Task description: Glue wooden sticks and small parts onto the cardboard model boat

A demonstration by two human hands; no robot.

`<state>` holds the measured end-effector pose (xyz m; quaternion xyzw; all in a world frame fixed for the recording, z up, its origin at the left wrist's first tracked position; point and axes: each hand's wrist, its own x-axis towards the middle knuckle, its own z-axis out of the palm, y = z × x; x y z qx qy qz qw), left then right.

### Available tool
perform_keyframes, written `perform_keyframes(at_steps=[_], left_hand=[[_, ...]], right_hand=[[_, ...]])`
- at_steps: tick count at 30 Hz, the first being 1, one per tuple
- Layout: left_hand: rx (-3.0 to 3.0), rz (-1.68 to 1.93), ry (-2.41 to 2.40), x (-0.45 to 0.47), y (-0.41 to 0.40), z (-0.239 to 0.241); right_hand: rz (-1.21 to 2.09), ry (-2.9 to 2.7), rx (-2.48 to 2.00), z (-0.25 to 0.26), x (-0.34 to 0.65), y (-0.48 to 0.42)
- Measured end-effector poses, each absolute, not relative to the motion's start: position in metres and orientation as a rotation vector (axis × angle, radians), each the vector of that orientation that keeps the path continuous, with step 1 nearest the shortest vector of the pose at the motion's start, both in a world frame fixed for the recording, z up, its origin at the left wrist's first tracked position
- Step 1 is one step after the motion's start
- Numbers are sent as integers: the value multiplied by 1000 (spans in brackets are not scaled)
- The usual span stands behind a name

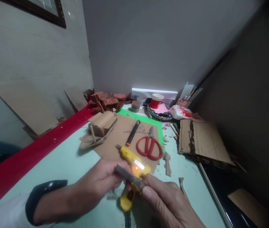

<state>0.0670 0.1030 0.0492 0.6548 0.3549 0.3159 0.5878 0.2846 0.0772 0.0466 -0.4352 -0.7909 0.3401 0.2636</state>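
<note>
We hold a narrow strip [127,175] in front of the glue gun [130,155] — right hand [165,196] pinching one end, left hand [98,180] curled beside it, grip unclear. Handling it seems our current step; the next calls for steady fingers. Beyond the gun lie scissors [151,149].

A narrow grey strip [124,173] slants between the hands, its lower end pinched in the right [166,197]. Its upper end shows against the left hand's fingers [122,164].
</note>
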Motion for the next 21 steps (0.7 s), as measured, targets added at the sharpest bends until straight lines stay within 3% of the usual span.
perform_keyframes(at_steps=[10, 16, 21], left_hand=[[1246, 740, 862, 66, 101, 43], [1319, 1036, 878, 49, 99, 52], [1338, 897, 777, 53, 109, 53]], right_hand=[[1109, -2038, -1262, 43, 284, 80], [1213, -1366, -1427, 33, 319, 98], [1257, -1479, -1503, 38, 309, 91]])
